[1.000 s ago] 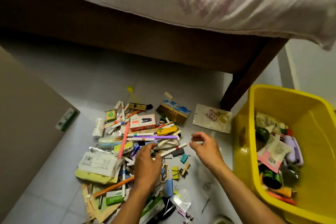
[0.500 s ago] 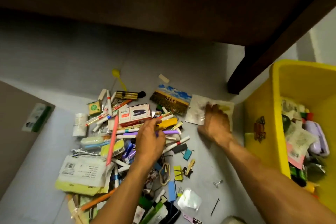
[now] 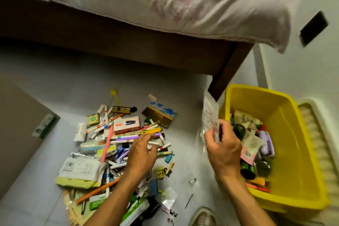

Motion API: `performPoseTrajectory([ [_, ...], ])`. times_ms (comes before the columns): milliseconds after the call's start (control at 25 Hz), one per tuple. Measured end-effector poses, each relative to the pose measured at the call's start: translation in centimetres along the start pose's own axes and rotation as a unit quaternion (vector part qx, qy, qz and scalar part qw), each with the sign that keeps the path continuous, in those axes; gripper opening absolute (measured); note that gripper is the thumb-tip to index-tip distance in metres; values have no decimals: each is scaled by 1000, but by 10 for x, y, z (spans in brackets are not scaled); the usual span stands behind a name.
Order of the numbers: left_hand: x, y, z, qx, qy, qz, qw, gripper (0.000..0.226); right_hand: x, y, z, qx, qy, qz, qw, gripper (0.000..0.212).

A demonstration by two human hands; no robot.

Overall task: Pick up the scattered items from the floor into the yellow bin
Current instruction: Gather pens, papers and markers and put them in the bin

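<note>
Pinching a clear packet upright, the right hand hovers just left of the yellow bin, so the drop lies rightward; the left hand rests loosely curled on pens.

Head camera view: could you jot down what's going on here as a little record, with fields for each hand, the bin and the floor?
right hand: right hand pinches a clear plastic packet, lifted off the floor beside the bin's near wall
left hand: left hand rests on the pile of pens; whether it grips one is unclear
bin: yellow bin on the right, partly filled with small items
floor: stapler box, postcard, binder clips scattered below the bed
</note>
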State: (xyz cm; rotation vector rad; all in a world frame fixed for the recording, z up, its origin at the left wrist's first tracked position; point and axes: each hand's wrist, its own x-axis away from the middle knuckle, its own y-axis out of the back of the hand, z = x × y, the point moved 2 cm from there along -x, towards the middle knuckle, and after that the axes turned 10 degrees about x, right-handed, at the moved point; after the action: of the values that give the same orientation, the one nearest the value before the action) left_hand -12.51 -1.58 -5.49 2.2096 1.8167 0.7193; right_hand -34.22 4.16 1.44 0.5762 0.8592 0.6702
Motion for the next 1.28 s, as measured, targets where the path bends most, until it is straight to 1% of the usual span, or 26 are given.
performPoseTrajectory([
  [40, 11, -2, -7, -13, -8, 1, 1000, 32, -8, 26, -7, 28, 16, -33, 999, 13],
  [80, 24, -1, -12, -16, -10, -4, 1000, 33, -13, 44, -16, 71, 19, -30, 997, 16],
  [120, 33, -3, -13, -10, -7, -7, 1000, 33, -17, 53, -26, 136, 8, 11, 991, 23],
  [200, 55, 0, -12, -4, -4, -13, 1000, 33, -9, 56, -36, 255, -20, 162, 953, 47],
  [240, 62, 1, -8, -6, 2, -16, 1000, 33, 0, 51, -33, 278, -14, 222, 935, 53],
  [280, 67, 2, -3, -7, 13, -18, 1000, 33, 9, 44, -26, 274, 6, 264, 925, 53],
  [360, 73, 10, 12, -22, 39, -28, 999, 35, 30, 20, -3, 209, 46, 340, 916, 44],
  [400, 69, 13, 15, -43, 43, -30, 998, 35, 34, 11, 4, 184, 60, 381, 904, 40],
  [440, 69, 22, 32, -64, 65, -35, 995, 35, 49, -10, 14, 161, 84, 434, 883, 36],
  [480, 70, 31, 43, -77, 80, -41, 993, 34, 59, -22, 20, 144, 105, 465, 867, 33],
  [600, 79, 53, 90, -122, 131, -50, 982, 27, 89, -62, 23, 120, 159, 531, 824, 25],
  [640, 83, 54, 108, -143, 149, -39, 978, 24, 102, -77, 21, 118, 175, 550, 808, 26],
  [720, 91, 43, 138, -167, 167, 11, 972, 19, 133, -106, 14, 106, 194, 579, 784, 33],
  [800, 100, 26, 152, -188, 155, 57, 968, 21, 160, -121, 7, 103, 228, 591, 766, 38],
  [880, 103, 13, 161, -238, 116, 68, 962, 33, 180, -135, -1, 126, 280, 581, 753, 41],
  [960, 104, 10, 165, -277, 87, 40, 956, 53, 189, -142, -7, 157, 302, 556, 758, 40],
  [1040, 103, 14, 166, -264, 107, 3, 959, 63, 192, -146, -10, 161, 279, 532, 783, 32],
  [1120, 99, 16, 164, -242, 119, -11, 963, 61, 191, -146, -9, 148, 261, 518, 801, 18],
  [1160, 96, 18, 163, -234, 123, -16, 964, 58, 191, -145, -8, 132, 229, 519, 813, 14],
  [1200, 95, 20, 164, -224, 130, -25, 966, 54, 190, -143, -8, 106, 171, 525, 827, 15],
  [1240, 95, 23, 164, -215, 138, -35, 966, 50, 189, -140, -9, 61, 80, 540, 836, 20],
  [1280, 95, 26, 166, -208, 147, -46, 966, 47, 187, -137, -10, -10, -37, 551, 834, 22],
])
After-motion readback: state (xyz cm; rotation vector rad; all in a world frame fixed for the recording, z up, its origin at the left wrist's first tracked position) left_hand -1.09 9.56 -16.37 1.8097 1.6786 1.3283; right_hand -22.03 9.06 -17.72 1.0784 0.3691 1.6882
